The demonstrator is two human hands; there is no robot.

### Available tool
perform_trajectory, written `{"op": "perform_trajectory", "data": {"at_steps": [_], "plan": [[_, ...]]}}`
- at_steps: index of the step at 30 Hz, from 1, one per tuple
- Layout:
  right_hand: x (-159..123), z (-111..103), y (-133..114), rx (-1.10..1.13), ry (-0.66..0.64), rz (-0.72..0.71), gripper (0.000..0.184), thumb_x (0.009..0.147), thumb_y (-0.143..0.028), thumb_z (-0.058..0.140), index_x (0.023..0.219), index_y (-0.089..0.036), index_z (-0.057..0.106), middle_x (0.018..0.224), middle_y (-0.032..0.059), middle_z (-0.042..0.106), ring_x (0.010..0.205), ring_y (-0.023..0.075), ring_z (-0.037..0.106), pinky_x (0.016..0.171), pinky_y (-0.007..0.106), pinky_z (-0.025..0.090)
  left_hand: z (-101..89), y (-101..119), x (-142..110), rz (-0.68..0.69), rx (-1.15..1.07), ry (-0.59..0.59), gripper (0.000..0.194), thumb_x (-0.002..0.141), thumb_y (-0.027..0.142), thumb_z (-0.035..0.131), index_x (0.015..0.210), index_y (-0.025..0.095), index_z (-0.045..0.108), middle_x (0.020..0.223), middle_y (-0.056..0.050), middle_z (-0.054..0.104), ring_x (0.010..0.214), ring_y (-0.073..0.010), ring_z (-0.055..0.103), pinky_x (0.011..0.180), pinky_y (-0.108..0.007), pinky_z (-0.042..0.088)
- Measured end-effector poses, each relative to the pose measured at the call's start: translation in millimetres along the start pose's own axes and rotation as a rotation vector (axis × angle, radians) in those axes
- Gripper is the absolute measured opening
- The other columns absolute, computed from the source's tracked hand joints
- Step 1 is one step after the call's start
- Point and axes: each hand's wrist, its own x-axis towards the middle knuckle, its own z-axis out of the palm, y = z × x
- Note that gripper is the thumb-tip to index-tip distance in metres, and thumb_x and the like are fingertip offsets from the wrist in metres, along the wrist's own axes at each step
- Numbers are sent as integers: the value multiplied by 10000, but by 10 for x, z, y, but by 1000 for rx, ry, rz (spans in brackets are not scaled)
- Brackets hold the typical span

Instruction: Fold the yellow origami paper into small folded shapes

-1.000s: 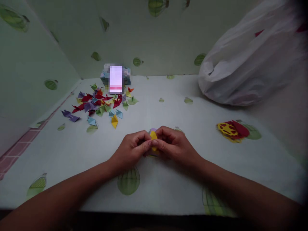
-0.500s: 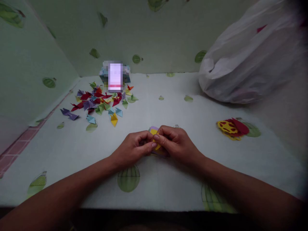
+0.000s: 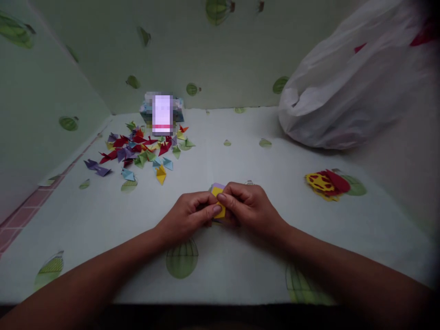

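My left hand [image 3: 190, 214] and my right hand [image 3: 247, 205] meet at the middle of the table, fingers pinched together on a small yellow folded paper piece [image 3: 220, 201]. A purple paper edge [image 3: 217, 186] shows just behind it, mostly hidden by my fingers. Both hands rest low on the white cloth with green balloon prints [image 3: 240, 151].
A heap of several small folded paper pieces [image 3: 140, 149] in red, purple, green, blue and yellow lies at the back left, in front of a blurred box [image 3: 161, 112]. A red and yellow paper stack [image 3: 326, 182] lies at the right. A large white plastic bag [image 3: 354, 87] fills the back right.
My fingers have shifted slightly on the yellow piece, which now sits a little lower between my thumbs. The hands stay at the same spot.
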Motion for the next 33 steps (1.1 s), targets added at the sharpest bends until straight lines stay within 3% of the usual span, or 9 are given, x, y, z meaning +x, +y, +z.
{"op": "perform_trajectory", "data": {"at_steps": [2, 7, 10, 16, 20, 24, 33], "plan": [[-5, 10, -5, -23, 18, -6, 367, 947, -340, 530, 621, -171, 522, 505, -31, 542, 423, 64, 466, 424, 188, 360, 14, 9, -12, -17, -23, 8, 217, 904, 326, 545, 806, 151, 626, 690, 4, 580, 601, -112, 502, 578, -240, 397], [8, 17, 14, 208, -59, 65, 408, 964, -481, 462, 696, -178, 514, 530, -26, 551, 418, 83, 501, 402, 196, 383, 27, 14, -31, -65, -41, 123, 264, 885, 357, 573, 718, 153, 580, 548, 40, 520, 506, -95, 467, 521, -222, 366], [13, 21, 16, 188, -68, 62, 298, 882, -430, 623, 756, -177, 529, 533, -55, 525, 428, 70, 459, 394, 179, 339, 36, 3, -22, -68, 9, 152, 285, 886, 372, 579, 708, 150, 584, 536, 43, 511, 508, -93, 450, 511, -215, 345], [-2, 33, -4, 39, -10, 17, 349, 937, -342, 530, 630, -177, 505, 499, -33, 536, 411, 66, 465, 413, 188, 357, 58, -12, -17, -1, -23, 50, 230, 915, 334, 547, 809, 142, 619, 710, 4, 603, 579, -92, 478, 549, -215, 385], [3, 25, 13, 226, -35, 81, 399, 977, -440, 439, 680, -183, 508, 527, -17, 568, 421, 91, 530, 408, 202, 406, 44, -35, -24, -20, -66, 99, 231, 899, 333, 579, 773, 141, 606, 673, 9, 586, 570, -92, 482, 558, -219, 396], [21, 4, 22, 398, -58, 125, 282, 937, -436, 522, 814, -183, 533, 625, -23, 594, 464, 99, 559, 411, 210, 439, 32, -40, -7, -24, -181, 193, 220, 873, 341, 623, 791, 137, 626, 612, 26, 560, 540, -89, 491, 528, -208, 406], [50, -1, 18, 358, -81, 171, 204, 875, -363, 593, 811, -176, 545, 555, -42, 561, 447, 87, 519, 391, 186, 401, 49, -57, 14, -19, -260, 228, 188, 857, 327, 672, 838, 144, 635, 627, 18, 636, 519, -89, 577, 530, -199, 482]]}}
